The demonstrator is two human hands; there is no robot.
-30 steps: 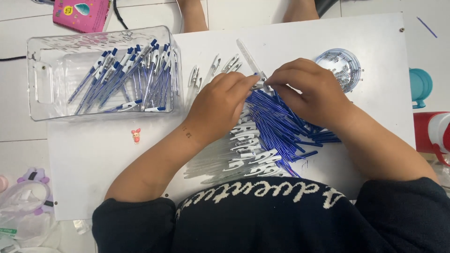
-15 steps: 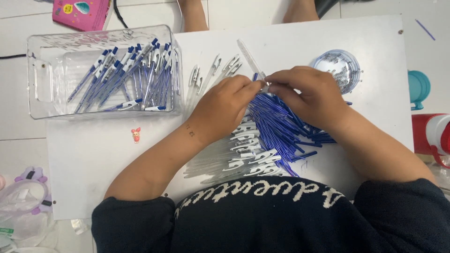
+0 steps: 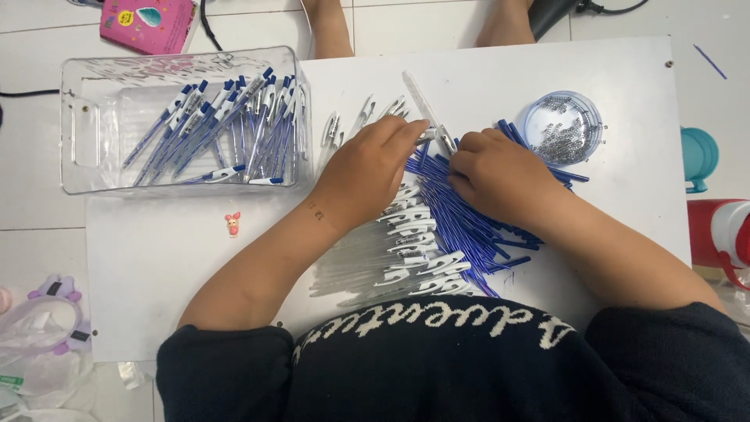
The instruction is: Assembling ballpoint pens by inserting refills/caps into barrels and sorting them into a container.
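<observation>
Clear plastic bin (image 3: 86, 117) at the left holds finished blue pens (image 3: 226, 129), unchanged over the last second. Left hand (image 3: 371, 168) and right hand (image 3: 492, 172) have drawn closer, fingertips pinching a clear pen barrel (image 3: 426, 105) above the blue refills (image 3: 469, 223), so assembly seems under way; the spring dish (image 3: 564, 125) sits right.

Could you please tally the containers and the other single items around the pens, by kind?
Clear plastic bin of finished pens: 1
Round clear dish of springs: 1
Pink booklet: 1
Small pink figurine: 1
Teal lid: 1
Red cup: 1
Total: 6
</observation>
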